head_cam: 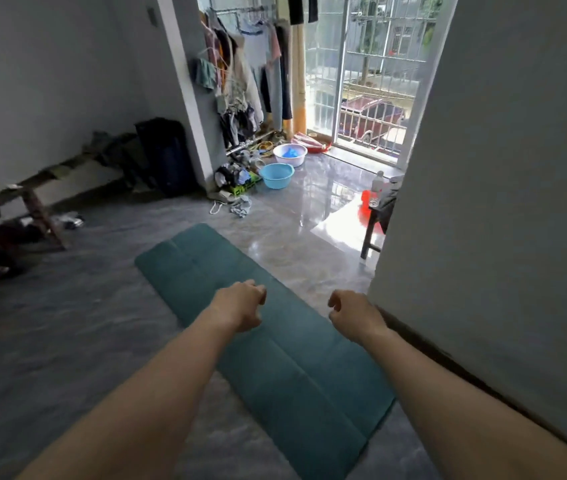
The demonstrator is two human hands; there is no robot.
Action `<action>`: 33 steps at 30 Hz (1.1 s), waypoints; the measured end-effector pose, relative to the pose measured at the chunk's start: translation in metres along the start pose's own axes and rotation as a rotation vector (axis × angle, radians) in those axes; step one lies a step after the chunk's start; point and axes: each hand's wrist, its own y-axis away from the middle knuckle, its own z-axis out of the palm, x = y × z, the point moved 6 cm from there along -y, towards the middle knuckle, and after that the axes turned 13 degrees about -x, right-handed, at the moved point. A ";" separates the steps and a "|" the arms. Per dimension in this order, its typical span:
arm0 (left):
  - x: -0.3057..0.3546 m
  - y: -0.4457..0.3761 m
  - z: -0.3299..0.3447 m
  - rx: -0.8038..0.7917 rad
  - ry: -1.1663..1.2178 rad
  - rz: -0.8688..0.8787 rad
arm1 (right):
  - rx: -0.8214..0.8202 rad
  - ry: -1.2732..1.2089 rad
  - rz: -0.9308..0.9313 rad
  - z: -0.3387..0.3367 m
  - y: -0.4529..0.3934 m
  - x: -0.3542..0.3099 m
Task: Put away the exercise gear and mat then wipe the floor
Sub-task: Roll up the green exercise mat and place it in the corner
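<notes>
Above the mat, two bare hands held out, gripping nothing.

On the grey floor [67, 341] the teal mat [296, 375] lies flat and unrolled, its right edge near the wall [500, 202]. Left hand [240, 304] and right hand [351, 311] hang over its middle, fingers loosely curled and empty. Two basins [277, 174] stand beyond the mat's far end.
</notes>
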 end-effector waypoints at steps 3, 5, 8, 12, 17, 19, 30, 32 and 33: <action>-0.083 0.005 0.001 -0.010 0.017 -0.068 | -0.038 0.007 -0.027 0.029 -0.035 -0.061; -0.125 0.006 0.004 -0.034 0.025 -0.102 | -0.089 0.006 -0.029 0.047 -0.054 -0.089; -0.171 0.002 0.005 -0.053 0.046 -0.135 | -0.126 0.020 -0.036 0.062 -0.085 -0.121; -0.214 -0.014 0.006 -0.076 0.039 -0.166 | -0.171 0.054 -0.049 0.073 -0.126 -0.151; -0.266 -0.058 -0.013 -0.095 0.023 -0.186 | -0.205 0.085 -0.053 0.080 -0.192 -0.181; -0.286 -0.083 -0.033 -0.069 0.030 -0.188 | -0.198 0.069 -0.057 0.078 -0.223 -0.195; -0.404 -0.176 -0.094 -0.091 0.084 -0.233 | -0.257 0.063 -0.067 0.073 -0.365 -0.274; -0.419 -0.193 -0.099 -0.099 0.089 -0.232 | -0.239 0.047 -0.068 0.068 -0.386 -0.282; -0.424 -0.203 -0.102 -0.098 0.097 -0.223 | -0.232 0.049 -0.067 0.065 -0.395 -0.285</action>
